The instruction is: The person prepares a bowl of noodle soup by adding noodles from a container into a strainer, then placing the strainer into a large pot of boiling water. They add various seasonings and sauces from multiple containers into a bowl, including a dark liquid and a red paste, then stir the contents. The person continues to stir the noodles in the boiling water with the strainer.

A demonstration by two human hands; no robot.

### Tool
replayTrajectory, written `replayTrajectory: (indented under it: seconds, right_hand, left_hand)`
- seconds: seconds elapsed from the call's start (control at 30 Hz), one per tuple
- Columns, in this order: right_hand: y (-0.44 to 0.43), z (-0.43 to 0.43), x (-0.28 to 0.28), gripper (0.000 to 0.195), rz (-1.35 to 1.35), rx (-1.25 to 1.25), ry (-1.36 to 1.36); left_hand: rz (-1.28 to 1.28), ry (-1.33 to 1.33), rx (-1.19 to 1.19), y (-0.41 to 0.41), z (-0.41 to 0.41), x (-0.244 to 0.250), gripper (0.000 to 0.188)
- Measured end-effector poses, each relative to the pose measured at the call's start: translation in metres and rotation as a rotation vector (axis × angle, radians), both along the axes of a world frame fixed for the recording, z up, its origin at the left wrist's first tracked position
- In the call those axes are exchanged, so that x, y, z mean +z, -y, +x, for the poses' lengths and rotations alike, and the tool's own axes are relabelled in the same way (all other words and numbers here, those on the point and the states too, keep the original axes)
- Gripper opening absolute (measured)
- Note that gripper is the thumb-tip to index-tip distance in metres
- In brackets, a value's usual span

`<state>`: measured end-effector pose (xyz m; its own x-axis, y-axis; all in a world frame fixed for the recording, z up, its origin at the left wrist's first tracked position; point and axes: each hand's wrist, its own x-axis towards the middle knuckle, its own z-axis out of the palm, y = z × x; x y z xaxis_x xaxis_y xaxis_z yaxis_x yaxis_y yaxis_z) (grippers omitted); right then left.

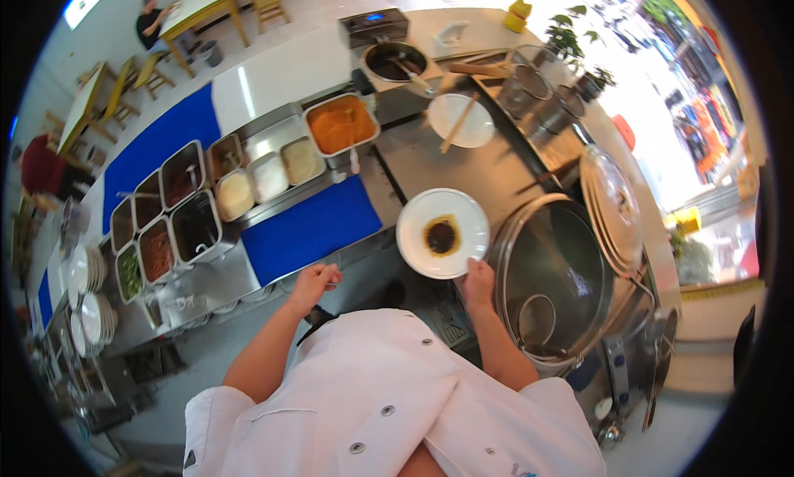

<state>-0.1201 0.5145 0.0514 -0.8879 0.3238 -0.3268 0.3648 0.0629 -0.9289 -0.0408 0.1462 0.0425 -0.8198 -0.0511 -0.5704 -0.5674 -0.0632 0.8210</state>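
Note:
My right hand (479, 282) grips the near right rim of a white bowl (411, 248) with a pool of dark brown sauce (441, 235) at its bottom. The bowl is beside a large round metal pot (504, 253) of cloudy liquid, in which a round strainer (537, 319) sits. My left hand (317, 283) hangs in front of the counter near a blue mat (310, 225), its fingers curled, with nothing visible in it. Beyond the bowl, a second white bowl (443, 114) stands on the steel top with wooden chopsticks (460, 123) across it.
Metal containers at the left hold chopped greens (131, 273), minced filling (158, 250) and pale powders (268, 176). An orange sauce (338, 126) fills another tray. White plates (99, 315) are stacked far left. A pot lid (614, 207) leans beyond the large pot. People (152, 24) are at distant tables.

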Motion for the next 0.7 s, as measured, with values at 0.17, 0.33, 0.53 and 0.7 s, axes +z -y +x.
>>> replayTrajectory:
  seconds: [0.17, 0.33, 0.53, 0.7]
  right_hand:
    - [-0.025, -0.028, -0.023, 0.023, -0.19, -0.103, 0.066]
    - [-0.017, -0.041, -0.04, 0.019, -0.319, -0.197, -0.054]
    - [-0.011, -0.055, -0.06, 0.018, -0.419, -0.256, 0.086]
    - [-0.009, -0.048, -0.059, 0.024, -0.481, -0.342, 0.102]
  left_hand:
    - [-0.403, 0.016, 0.087, 0.029, 0.06, -0.039, 0.026]
    - [-0.74, -0.09, 0.004, 0.068, 0.088, -0.055, 0.045]
    - [-0.959, -0.193, -0.085, 0.097, 0.05, -0.033, 0.066]
    - [-1.107, -0.249, -0.362, 0.124, 0.021, -0.025, 0.074]
